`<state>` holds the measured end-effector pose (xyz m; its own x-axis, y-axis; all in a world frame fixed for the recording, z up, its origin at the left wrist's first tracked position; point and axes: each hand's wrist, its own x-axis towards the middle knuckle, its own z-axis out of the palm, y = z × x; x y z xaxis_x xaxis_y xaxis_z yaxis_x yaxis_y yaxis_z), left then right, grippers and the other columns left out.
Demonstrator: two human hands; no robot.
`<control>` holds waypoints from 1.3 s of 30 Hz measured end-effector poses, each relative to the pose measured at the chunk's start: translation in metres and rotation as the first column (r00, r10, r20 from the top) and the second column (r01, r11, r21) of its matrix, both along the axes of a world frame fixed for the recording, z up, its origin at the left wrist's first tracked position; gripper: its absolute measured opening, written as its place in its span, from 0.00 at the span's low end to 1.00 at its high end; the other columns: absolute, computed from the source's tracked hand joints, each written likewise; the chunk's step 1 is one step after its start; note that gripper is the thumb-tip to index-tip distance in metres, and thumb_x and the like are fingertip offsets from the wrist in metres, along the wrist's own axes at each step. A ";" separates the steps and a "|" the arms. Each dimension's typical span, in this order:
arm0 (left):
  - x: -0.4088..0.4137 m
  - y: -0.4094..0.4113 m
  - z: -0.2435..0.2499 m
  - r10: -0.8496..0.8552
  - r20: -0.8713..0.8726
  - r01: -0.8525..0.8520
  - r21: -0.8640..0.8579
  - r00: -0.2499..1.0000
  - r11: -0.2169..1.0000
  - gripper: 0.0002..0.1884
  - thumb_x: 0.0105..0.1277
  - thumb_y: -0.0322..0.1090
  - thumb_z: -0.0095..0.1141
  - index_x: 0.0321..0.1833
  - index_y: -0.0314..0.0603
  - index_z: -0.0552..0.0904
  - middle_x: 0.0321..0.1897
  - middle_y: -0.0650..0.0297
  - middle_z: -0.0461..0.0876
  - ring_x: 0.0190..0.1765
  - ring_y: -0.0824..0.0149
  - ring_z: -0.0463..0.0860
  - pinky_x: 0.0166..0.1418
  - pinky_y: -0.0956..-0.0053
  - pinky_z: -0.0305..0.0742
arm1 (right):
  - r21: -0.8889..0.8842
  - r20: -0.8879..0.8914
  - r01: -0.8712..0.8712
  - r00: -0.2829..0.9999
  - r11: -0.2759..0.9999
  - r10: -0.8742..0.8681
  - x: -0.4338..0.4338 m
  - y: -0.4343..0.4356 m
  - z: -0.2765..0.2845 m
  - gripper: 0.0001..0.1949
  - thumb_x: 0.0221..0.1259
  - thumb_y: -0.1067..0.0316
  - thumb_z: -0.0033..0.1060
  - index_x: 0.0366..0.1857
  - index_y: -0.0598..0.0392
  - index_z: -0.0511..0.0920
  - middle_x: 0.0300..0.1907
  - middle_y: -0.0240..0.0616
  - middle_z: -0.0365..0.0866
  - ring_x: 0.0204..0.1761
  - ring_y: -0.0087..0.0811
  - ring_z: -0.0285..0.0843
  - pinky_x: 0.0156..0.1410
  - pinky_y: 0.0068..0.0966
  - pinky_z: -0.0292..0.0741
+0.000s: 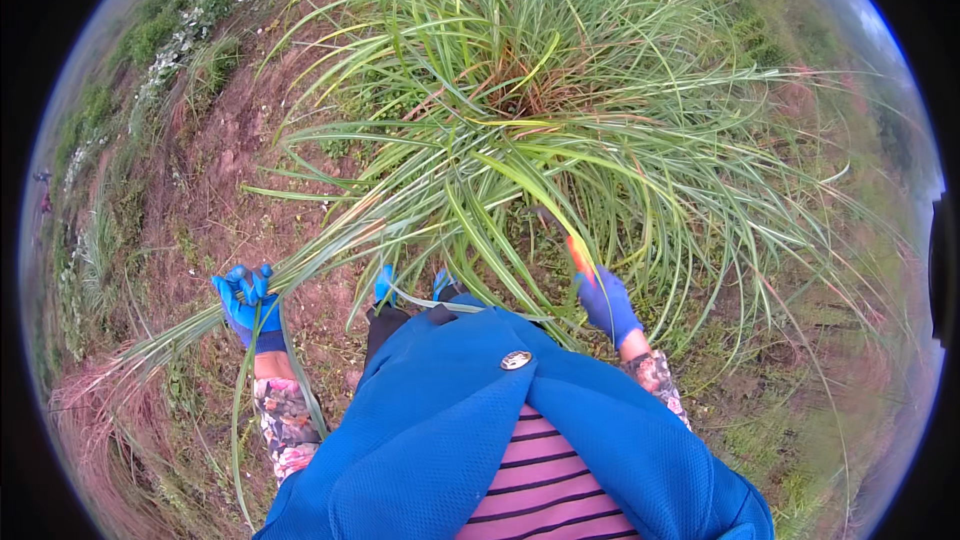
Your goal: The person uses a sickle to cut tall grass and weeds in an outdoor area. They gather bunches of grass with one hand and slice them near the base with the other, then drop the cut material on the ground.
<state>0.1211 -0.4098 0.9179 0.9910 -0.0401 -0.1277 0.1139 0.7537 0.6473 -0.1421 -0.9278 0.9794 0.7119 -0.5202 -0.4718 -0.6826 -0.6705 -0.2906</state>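
Note:
My left hand (pixel 247 307), in a blue work glove, is closed around a bundle of long grass stems (pixel 322 247). Their pinkish plumed ends (pixel 90 390) trail out to the lower left, and the stems run back toward a large grass clump (pixel 525 82). My right hand (pixel 609 307), also gloved, grips a hand tool by its orange-red handle (pixel 580 259). The tool's dark head points up and left among the leaves at the clump's near side; leaves partly hide it, so its shape is unclear. Loose blades hang across my left forearm.
Reddish bare soil (pixel 225 157) slopes along the left, with low green plants and whitish leaves (pixel 169 52) beyond. Long leaves arch out to the right over weedy ground (pixel 772 435). My blue-toed shoes (pixel 385 285) stand close to the clump, below my blue jacket (pixel 420 420).

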 end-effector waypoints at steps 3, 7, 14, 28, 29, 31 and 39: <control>-0.009 -0.018 0.020 -0.031 0.007 0.031 0.012 0.999 0.999 0.27 0.79 0.52 0.35 0.36 0.39 0.81 0.12 0.70 0.63 0.21 0.69 0.66 0.49 0.64 0.71 | -0.102 0.090 -0.042 0.995 0.994 0.051 0.034 -0.039 0.017 0.19 0.66 0.49 0.55 0.44 0.57 0.74 0.38 0.60 0.81 0.45 0.58 0.79 0.50 0.50 0.74; -0.020 -0.069 0.046 -0.071 -0.051 0.076 0.098 0.996 0.992 0.25 0.80 0.51 0.35 0.36 0.40 0.81 0.12 0.70 0.62 0.21 0.69 0.66 0.49 0.64 0.71 | -0.072 0.061 -0.309 0.948 0.948 0.313 0.088 -0.095 -0.037 0.18 0.69 0.51 0.51 0.45 0.57 0.78 0.34 0.55 0.82 0.38 0.56 0.81 0.44 0.48 0.76; -0.038 -0.074 0.061 -0.063 -0.164 0.073 0.056 0.984 0.996 0.27 0.79 0.54 0.37 0.35 0.39 0.80 0.13 0.70 0.65 0.20 0.70 0.66 0.50 0.63 0.74 | 0.031 -0.023 -0.250 0.968 0.968 0.251 0.151 -0.084 -0.087 0.22 0.63 0.48 0.47 0.38 0.60 0.82 0.35 0.60 0.83 0.43 0.61 0.81 0.48 0.49 0.75; -0.044 -0.025 0.017 -0.099 -0.192 0.109 0.045 0.976 0.993 0.27 0.79 0.55 0.35 0.46 0.37 0.79 0.14 0.73 0.60 0.22 0.72 0.67 0.58 0.60 0.76 | -0.010 -0.207 -0.090 0.974 0.996 0.086 0.110 -0.042 -0.191 0.14 0.62 0.55 0.54 0.32 0.56 0.80 0.25 0.43 0.76 0.27 0.43 0.74 0.31 0.39 0.70; -0.045 -0.026 0.016 -0.097 -0.182 0.108 0.055 0.979 0.993 0.27 0.79 0.55 0.35 0.46 0.36 0.79 0.14 0.73 0.60 0.22 0.72 0.67 0.57 0.60 0.76 | 0.006 -0.206 -0.070 0.976 0.998 0.070 0.104 -0.041 -0.192 0.14 0.62 0.55 0.55 0.31 0.56 0.80 0.24 0.42 0.75 0.26 0.42 0.73 0.30 0.38 0.70; -0.043 -0.030 0.018 -0.110 -0.159 0.123 0.073 0.981 0.990 0.27 0.79 0.55 0.35 0.46 0.36 0.79 0.14 0.73 0.60 0.22 0.72 0.66 0.56 0.61 0.76 | 0.045 -0.171 0.005 0.985 0.999 0.003 0.091 -0.038 -0.186 0.13 0.62 0.55 0.56 0.31 0.55 0.80 0.23 0.40 0.74 0.23 0.39 0.72 0.28 0.36 0.69; -0.008 -0.034 0.028 -0.103 -0.072 0.116 0.205 0.992 0.972 0.27 0.78 0.57 0.38 0.44 0.36 0.78 0.14 0.72 0.63 0.21 0.72 0.67 0.47 0.65 0.77 | 0.537 0.073 0.429 0.834 0.726 -0.547 -0.033 -0.035 -0.151 0.11 0.62 0.57 0.58 0.29 0.53 0.78 0.16 0.32 0.69 0.15 0.29 0.66 0.20 0.27 0.65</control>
<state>0.1133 -0.4442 0.9456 0.9722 -0.1144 -0.2041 0.2320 0.5836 0.7782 -0.1748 -0.9624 0.8285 0.5341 -0.5702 -0.6241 -0.7563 0.0075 -0.6542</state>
